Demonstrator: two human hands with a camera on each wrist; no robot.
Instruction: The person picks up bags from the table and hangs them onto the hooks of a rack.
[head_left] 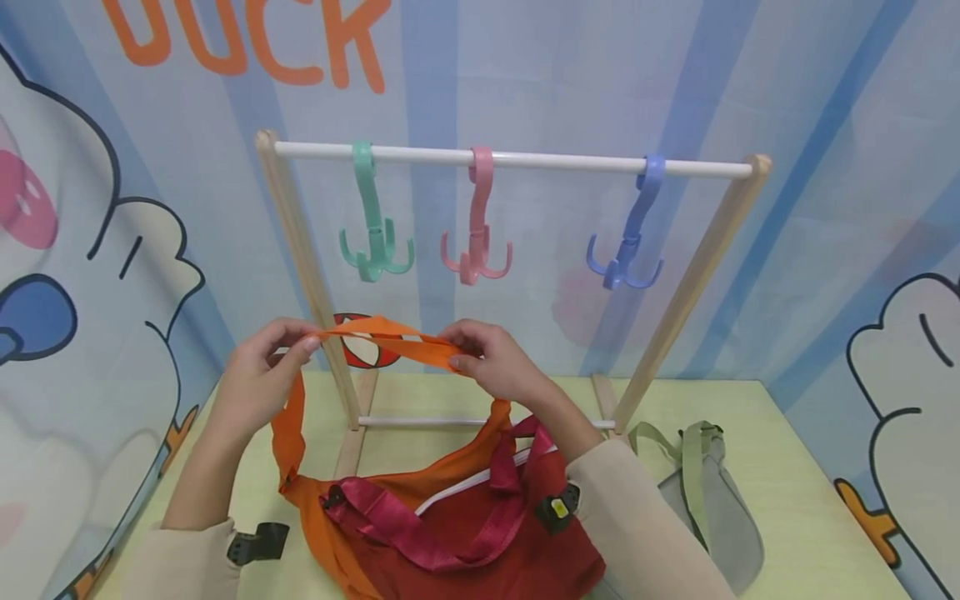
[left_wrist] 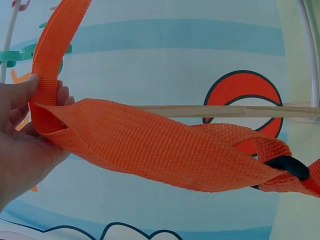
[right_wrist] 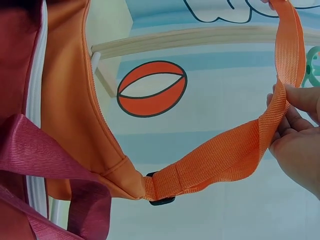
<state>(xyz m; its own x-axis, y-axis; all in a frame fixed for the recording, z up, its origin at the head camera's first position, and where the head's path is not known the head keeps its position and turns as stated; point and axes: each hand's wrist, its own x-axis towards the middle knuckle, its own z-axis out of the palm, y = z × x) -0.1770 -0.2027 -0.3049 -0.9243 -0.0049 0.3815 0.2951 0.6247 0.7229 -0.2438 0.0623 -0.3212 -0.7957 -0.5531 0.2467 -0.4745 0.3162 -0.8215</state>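
Note:
Both hands hold up the orange strap [head_left: 386,340] of a bag. My left hand [head_left: 258,379] pinches its left part between thumb and fingers; my right hand [head_left: 491,358] pinches it farther right, with a short stretch running between them. Below hangs the orange bag [head_left: 315,521] with a dark red front [head_left: 450,558], magenta handles [head_left: 468,554] and a white zipper [head_left: 453,492]. A black buckle [left_wrist: 287,167] joins strap and bag in the left wrist view. Another buckle [right_wrist: 161,189] shows in the right wrist view. The bag's lower edge is cut off in the head view.
Behind the hands stands a wooden rack with a white rail [head_left: 555,158]. Green [head_left: 372,217], pink [head_left: 477,217] and blue [head_left: 630,225] hooks hang from it. A grey-green bag [head_left: 720,500] lies on the pale yellow table [head_left: 780,467] at right.

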